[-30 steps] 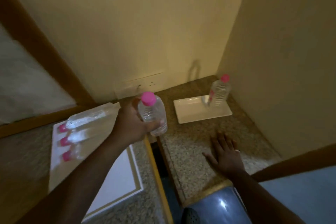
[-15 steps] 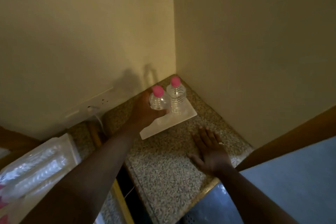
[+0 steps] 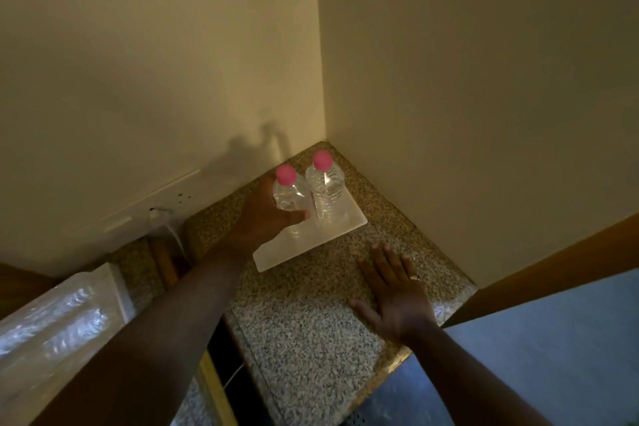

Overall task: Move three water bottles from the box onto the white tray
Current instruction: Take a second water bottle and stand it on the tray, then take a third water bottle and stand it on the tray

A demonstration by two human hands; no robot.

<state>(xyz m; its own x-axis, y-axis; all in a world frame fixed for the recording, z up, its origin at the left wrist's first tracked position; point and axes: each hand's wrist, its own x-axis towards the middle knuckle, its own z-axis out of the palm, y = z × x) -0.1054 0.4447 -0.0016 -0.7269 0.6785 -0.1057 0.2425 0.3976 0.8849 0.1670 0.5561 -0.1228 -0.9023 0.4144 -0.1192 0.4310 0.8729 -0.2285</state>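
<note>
Speckled bench (image 3: 311, 328), centre frame: left hand (image 3: 266, 214) wrapped around second bottle (image 3: 288, 194) on white tray (image 3: 311, 239), beside first bottle (image 3: 326, 192). Right hand (image 3: 397, 294) flat, holding nothing.

The bottle (image 3: 289, 195) in my left hand (image 3: 264, 218) is clear ribbed plastic with a matt pink cap, like its twin (image 3: 326, 195) at three o'clock. Beneath them, the white tray (image 3: 276, 251) looks smooth and glossy. Under my right hand (image 3: 397, 301), the counter (image 3: 311, 332) is polished speckled stone.
</note>
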